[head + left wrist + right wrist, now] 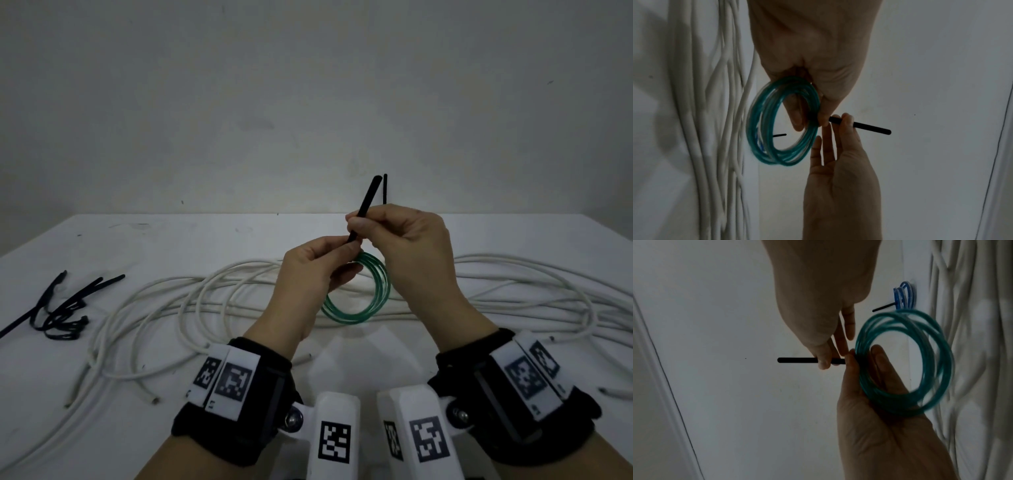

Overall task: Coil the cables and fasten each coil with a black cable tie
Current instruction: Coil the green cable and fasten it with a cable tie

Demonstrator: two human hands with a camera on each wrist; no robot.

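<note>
Above the middle of the white table (342, 346), clear of its surface, both hands meet on a small green coil (358, 291). The left hand (310, 274) has its thumb and fingers curled round the coil's upper rim, pinching the strands where a black cable tie (364, 209) meets them; one finger passes through the ring. The right hand (409, 246) pinches the same tie just above that spot, thumb and forefinger closed on it, the other fingers loosely extended. The tie's long axis runs up and away from the person, tilted slightly right, its free end pointing toward the far wall (308, 102). A second thin black end (385, 188) stands nearly parallel beside it. The coil hangs upright below the hands — its ring face turned roughly toward the person.

Beneath and behind the hands, loose white cables (191, 301) sprawl from the left part of the table to the right edge, with cut ends near the front edge. A heap of spare black ties (61, 308) lies near the left edge. A small blue coil (904, 296) with a black tie already on it lies on the table — beyond the green one in the right wrist view, beside the white cables. Bare tabletop runs along the far edge behind the cables.
</note>
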